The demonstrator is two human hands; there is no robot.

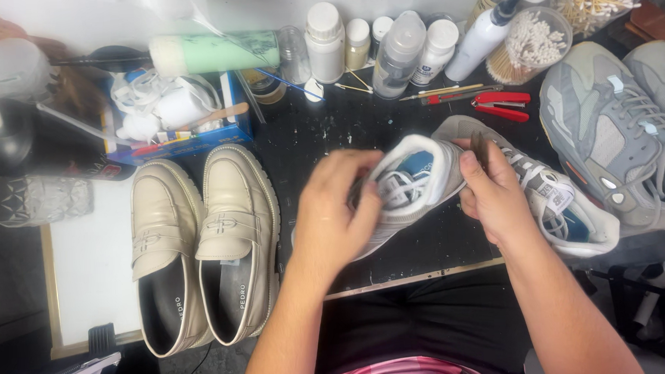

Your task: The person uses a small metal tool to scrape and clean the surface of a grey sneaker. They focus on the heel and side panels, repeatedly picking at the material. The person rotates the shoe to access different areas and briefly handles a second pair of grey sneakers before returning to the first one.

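- You are holding a white and grey sneaker (415, 194) up off the dark surface (323, 135), heel toward you, between both hands.
- Your left hand (337, 209) is closing round the near side of the sneaker, fingers curled together over the collar and the white laces tucked inside.
- Your right hand (490, 195) is pinching the far side of the collar, thumb and fingers clamped on the rim (a thin dark tool seems to be sticking up between the fingers, though it is too blurred to tell what it is).
- The matching sneaker (565, 207) is lying just behind your right hand, touching or nearly touching the one you are holding.
- The grip is looking light: if the thumb slips off the padded collar, the sneaker is likely to be dropping onto the surface edge and tipping toward your lap.
- A pair of cream loafers (201, 252) is sitting close beside your left forearm, so a wide swing of the elbow could be knocking them.
- The bottles (394, 50) and the cup of cotton swabs (528, 44) are standing upright along the back, well apart from your hands; reaching over them carelessly could be tipping one onto the red pliers (502, 105).
- A grey running shoe (614, 130) is crowding the right edge.
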